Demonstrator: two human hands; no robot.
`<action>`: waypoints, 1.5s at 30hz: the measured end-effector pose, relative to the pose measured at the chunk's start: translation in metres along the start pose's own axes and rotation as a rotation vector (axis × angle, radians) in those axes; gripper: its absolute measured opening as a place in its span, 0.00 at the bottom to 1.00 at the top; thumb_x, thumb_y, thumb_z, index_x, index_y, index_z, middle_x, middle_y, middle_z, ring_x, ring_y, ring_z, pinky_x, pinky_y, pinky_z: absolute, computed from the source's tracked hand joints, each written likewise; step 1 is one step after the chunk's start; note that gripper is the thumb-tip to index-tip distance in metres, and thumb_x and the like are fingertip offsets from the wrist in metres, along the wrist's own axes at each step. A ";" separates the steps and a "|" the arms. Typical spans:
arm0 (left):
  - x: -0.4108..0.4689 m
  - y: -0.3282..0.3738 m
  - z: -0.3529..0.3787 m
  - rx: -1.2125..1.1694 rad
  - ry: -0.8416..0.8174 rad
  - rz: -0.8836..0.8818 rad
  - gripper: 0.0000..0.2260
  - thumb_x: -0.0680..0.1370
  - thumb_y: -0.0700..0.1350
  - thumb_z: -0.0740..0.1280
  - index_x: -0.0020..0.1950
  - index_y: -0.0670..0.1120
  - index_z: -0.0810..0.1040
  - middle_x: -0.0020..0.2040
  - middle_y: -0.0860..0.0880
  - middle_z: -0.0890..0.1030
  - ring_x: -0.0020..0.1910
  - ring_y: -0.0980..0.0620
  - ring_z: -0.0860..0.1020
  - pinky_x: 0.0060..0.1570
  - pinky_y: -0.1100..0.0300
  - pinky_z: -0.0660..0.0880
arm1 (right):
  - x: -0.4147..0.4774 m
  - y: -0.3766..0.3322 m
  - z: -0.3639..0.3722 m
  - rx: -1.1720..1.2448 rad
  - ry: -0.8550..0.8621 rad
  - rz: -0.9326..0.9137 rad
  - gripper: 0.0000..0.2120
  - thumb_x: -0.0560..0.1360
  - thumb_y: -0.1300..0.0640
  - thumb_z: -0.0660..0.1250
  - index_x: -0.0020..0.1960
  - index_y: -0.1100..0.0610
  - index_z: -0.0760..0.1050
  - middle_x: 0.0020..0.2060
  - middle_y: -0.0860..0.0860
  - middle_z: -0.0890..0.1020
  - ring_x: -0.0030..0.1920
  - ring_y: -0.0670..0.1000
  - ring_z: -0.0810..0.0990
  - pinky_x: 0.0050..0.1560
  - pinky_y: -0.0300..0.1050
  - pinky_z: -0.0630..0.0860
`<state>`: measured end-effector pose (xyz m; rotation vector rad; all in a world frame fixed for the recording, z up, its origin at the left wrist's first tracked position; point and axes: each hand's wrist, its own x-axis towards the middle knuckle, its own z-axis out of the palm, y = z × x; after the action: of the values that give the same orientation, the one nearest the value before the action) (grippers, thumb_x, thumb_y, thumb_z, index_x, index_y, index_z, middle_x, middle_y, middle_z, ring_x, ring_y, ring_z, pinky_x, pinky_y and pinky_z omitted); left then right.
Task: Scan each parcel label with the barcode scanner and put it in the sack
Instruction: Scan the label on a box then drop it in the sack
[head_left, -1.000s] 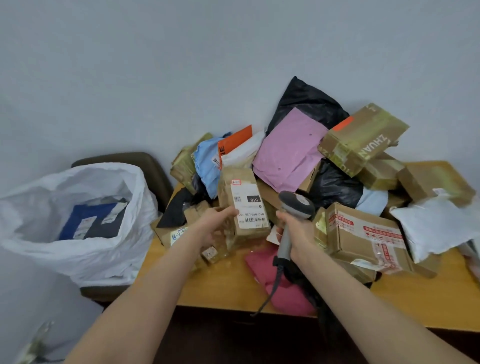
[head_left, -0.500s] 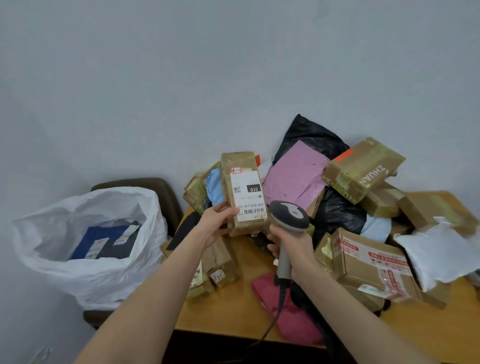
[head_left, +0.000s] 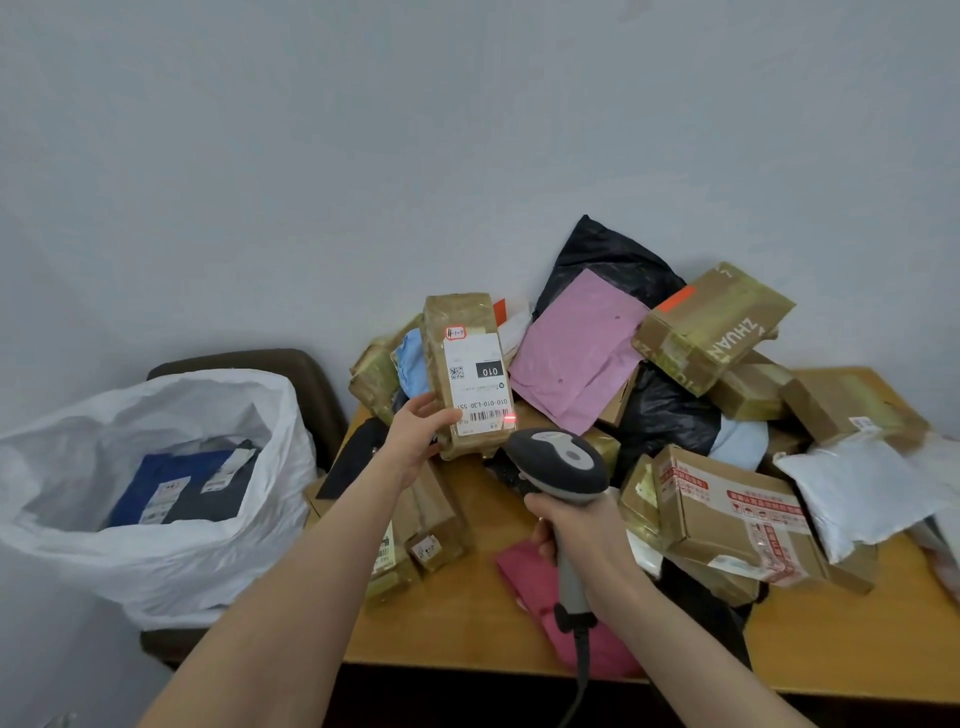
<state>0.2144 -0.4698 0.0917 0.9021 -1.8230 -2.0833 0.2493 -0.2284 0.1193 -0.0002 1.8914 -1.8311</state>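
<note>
My left hand (head_left: 418, 434) grips the lower end of a long brown taped parcel (head_left: 462, 338) and holds it upright above the table. Its white label (head_left: 475, 382) faces me, with a red scan light on the barcode's right end. My right hand (head_left: 579, 525) grips the handle of the grey barcode scanner (head_left: 558, 460), whose head sits just below and right of the label. The white sack (head_left: 156, 525) stands open at the left on a chair, with a blue and a dark parcel inside.
A heap of parcels covers the wooden table (head_left: 467, 639): a pink mailer (head_left: 576, 353), black bags (head_left: 665, 410), taped boxes (head_left: 711, 327), a red-printed box (head_left: 737, 519), a white mailer (head_left: 857, 493), a magenta bag (head_left: 535, 582). A grey wall stands behind.
My left hand has lifted the brown parcel off the pile and held it up. The scanner has come up under the label, and a red light now shows on the barcode.
</note>
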 end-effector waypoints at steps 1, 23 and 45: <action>0.001 -0.001 0.000 0.002 0.000 -0.003 0.30 0.71 0.39 0.74 0.70 0.45 0.67 0.63 0.47 0.78 0.61 0.46 0.77 0.63 0.42 0.72 | 0.000 0.000 0.000 -0.004 -0.001 0.003 0.06 0.71 0.64 0.71 0.38 0.67 0.78 0.24 0.55 0.78 0.22 0.49 0.74 0.28 0.42 0.70; 0.003 -0.007 0.001 0.052 0.057 0.032 0.28 0.72 0.37 0.73 0.71 0.46 0.67 0.63 0.47 0.77 0.50 0.51 0.79 0.61 0.44 0.74 | -0.009 -0.005 -0.007 0.009 -0.045 0.026 0.06 0.71 0.64 0.70 0.37 0.65 0.76 0.25 0.56 0.76 0.20 0.48 0.71 0.25 0.39 0.69; -0.054 -0.006 -0.182 0.050 0.436 -0.086 0.22 0.75 0.49 0.71 0.67 0.48 0.71 0.53 0.49 0.79 0.50 0.51 0.77 0.44 0.55 0.75 | 0.041 -0.028 0.205 0.211 -0.300 0.200 0.06 0.74 0.62 0.70 0.48 0.64 0.80 0.30 0.55 0.80 0.24 0.46 0.74 0.29 0.39 0.73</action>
<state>0.3639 -0.5870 0.0957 1.3439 -1.6318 -1.7142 0.2761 -0.4370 0.1384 -0.0125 1.4362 -1.7731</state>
